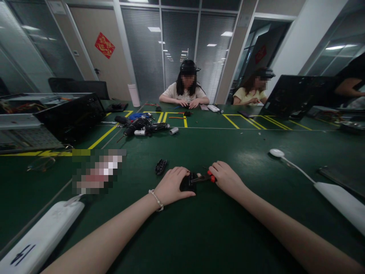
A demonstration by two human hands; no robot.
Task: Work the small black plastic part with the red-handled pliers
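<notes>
My left hand (pixel 171 186), with a beaded bracelet at its wrist, grips a small black plastic part (pixel 188 183) against the green tabletop. Its thumb lies along the near side and the fingers along the far side. My right hand (pixel 226 177) is closed around the red handles of a pair of pliers (pixel 203 178). The dark jaws point left and reach onto the black part; whether they clamp anything on it is too small to tell. Beyond my left hand lies another black, ribbed plastic piece (pixel 161 166), touched by neither hand.
A cordless-looking drill and tangled cables (pixel 142 125) lie farther back. Open computer cases (pixel 74 114) stand at left. A white power bank (pixel 42 232) is at left front, another white device (pixel 340 201) at right. Two people (pixel 186 89) sit across the table; another stands at far right.
</notes>
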